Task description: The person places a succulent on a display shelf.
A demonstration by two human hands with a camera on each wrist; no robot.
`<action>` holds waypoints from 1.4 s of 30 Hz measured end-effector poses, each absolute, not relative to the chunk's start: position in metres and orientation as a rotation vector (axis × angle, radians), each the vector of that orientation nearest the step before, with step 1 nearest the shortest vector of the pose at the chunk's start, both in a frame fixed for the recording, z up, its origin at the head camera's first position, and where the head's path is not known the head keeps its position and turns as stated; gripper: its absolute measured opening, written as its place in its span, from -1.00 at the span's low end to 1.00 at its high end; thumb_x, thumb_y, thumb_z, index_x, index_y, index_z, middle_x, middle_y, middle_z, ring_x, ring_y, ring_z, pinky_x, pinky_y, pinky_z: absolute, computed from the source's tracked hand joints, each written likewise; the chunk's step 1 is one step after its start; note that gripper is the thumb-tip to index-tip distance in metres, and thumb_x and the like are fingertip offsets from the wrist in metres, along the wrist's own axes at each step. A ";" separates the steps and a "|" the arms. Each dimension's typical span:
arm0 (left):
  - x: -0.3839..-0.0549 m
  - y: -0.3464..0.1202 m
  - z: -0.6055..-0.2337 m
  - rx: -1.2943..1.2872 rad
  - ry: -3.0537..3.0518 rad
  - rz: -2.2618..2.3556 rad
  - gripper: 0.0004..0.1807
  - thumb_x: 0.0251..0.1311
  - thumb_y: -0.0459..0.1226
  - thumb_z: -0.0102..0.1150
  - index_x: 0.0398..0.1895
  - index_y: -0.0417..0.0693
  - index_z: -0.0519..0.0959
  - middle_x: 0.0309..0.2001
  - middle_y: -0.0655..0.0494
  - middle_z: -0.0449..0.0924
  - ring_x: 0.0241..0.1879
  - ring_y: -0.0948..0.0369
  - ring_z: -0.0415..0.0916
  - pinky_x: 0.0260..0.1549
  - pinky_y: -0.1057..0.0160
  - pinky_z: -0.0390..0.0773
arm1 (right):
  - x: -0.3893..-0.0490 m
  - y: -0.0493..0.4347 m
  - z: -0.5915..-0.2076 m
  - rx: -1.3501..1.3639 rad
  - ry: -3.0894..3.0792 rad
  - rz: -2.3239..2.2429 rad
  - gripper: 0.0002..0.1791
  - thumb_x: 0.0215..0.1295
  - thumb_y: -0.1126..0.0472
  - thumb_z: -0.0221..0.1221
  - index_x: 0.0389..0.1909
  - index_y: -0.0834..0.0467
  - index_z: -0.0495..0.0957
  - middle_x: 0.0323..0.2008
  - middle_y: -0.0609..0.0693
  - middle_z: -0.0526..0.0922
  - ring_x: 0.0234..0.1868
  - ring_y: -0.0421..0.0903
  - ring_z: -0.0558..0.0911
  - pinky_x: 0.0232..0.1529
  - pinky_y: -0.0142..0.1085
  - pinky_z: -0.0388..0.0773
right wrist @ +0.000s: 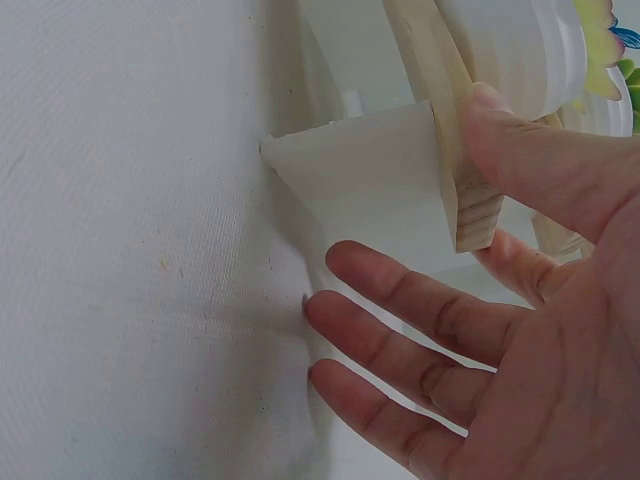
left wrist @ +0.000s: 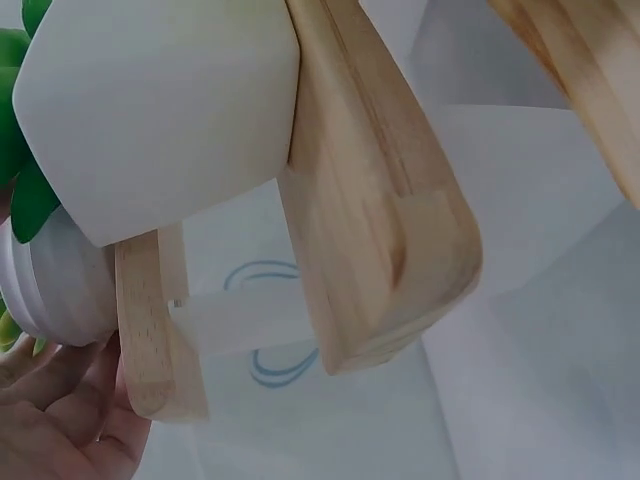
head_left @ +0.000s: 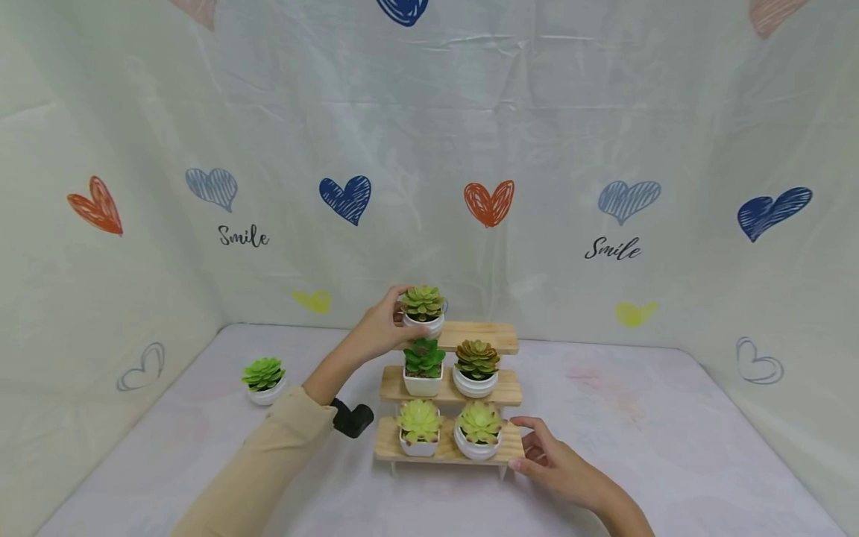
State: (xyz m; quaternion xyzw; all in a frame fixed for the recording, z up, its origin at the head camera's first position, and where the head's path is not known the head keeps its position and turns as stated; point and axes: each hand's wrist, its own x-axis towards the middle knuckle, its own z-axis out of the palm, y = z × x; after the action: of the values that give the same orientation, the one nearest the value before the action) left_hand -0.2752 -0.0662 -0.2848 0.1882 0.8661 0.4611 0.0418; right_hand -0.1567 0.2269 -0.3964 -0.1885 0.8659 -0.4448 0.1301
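Observation:
A three-tier wooden plant stand (head_left: 451, 385) with white supports stands on the table. At the left end of its top shelf, my left hand (head_left: 384, 322) grips a round white pot with a green succulent (head_left: 423, 309), fingers and thumb around its sides. Lower down, my right hand (head_left: 558, 464) holds the right end of the bottom shelf (right wrist: 468, 190) between thumb and index finger; the other fingers extend beside the white support. The middle shelf carries a square-potted dark green succulent (head_left: 423, 365) and a reddish-green succulent (head_left: 476, 365). Two pale green succulents (head_left: 419, 426) sit on the bottom shelf.
A bright green succulent in a round white pot (head_left: 264, 380) stands on the table at left. A black object (head_left: 353, 419) lies between the left sleeve (head_left: 268, 462) and the stand. Behind the table hangs a white cloth (head_left: 429, 253) printed with hearts.

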 end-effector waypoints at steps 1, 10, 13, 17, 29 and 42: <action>-0.275 -0.065 -0.284 0.575 2.639 1.417 -0.13 0.09 -0.08 0.29 0.40 0.03 0.03 0.03 -0.16 0.43 -0.05 0.05 0.44 -0.25 0.21 0.55 | -0.157 0.227 -0.396 -0.545 2.514 -1.291 -0.32 0.34 0.04 0.06 0.30 0.29 0.01 -0.20 0.07 0.46 -0.24 -0.26 0.47 -0.26 -0.41 0.46; -0.271 -0.062 -0.283 0.606 2.631 1.405 -0.16 0.12 -0.10 0.26 0.39 0.03 0.03 0.12 -0.17 0.41 0.06 -0.01 0.44 -0.20 0.17 0.58 | -0.157 0.227 -0.396 -0.543 2.502 -1.300 -0.32 0.35 0.05 0.06 0.30 0.29 0.01 -0.21 0.07 0.45 -0.24 -0.25 0.46 -0.27 -0.41 0.45; -0.271 -0.062 -0.285 0.600 2.651 1.393 -0.16 0.12 -0.09 0.26 0.39 0.05 0.03 0.15 -0.15 0.40 0.09 -0.01 0.43 -0.12 0.13 0.56 | -0.157 0.227 -0.396 -0.549 2.496 -1.306 -0.32 0.35 0.05 0.06 0.30 0.30 0.01 -0.21 0.07 0.44 -0.25 -0.26 0.46 -0.27 -0.41 0.45; -0.272 -0.063 -0.286 0.599 2.656 1.388 -0.16 0.12 -0.09 0.26 0.40 0.05 0.02 0.18 -0.16 0.38 0.12 -0.02 0.41 -0.05 0.08 0.53 | -0.156 0.226 -0.397 -0.543 2.483 -1.325 -0.33 0.34 0.06 0.07 0.30 0.30 0.02 -0.21 0.07 0.44 -0.25 -0.25 0.45 -0.28 -0.41 0.44; -0.263 -0.065 -0.283 0.629 2.665 1.440 -0.10 0.14 -0.09 0.23 0.46 0.09 -0.06 0.31 -0.21 0.18 0.19 -0.08 0.34 0.00 0.00 0.51 | -0.156 0.227 -0.398 -0.558 2.502 -1.312 -0.33 0.35 0.06 0.06 0.29 0.30 0.02 -0.22 0.07 0.44 -0.26 -0.27 0.44 -0.28 -0.41 0.43; -0.244 -0.097 -0.293 0.823 2.844 1.595 -0.26 0.17 -0.15 0.21 0.39 0.00 0.14 0.35 -0.05 0.22 0.29 -0.05 0.24 0.24 -0.07 0.27 | -0.156 0.227 -0.396 -0.556 2.485 -1.339 -0.32 0.34 0.08 0.07 0.30 0.31 0.01 -0.23 0.06 0.43 -0.28 -0.27 0.43 -0.31 -0.41 0.41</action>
State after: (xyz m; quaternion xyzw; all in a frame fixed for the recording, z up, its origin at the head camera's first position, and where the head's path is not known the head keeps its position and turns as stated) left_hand -0.2436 -0.0966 -0.2934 0.2432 0.8405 0.4714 -0.1103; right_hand -0.1557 0.2270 -0.3964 -0.1915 0.8562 -0.4613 0.1322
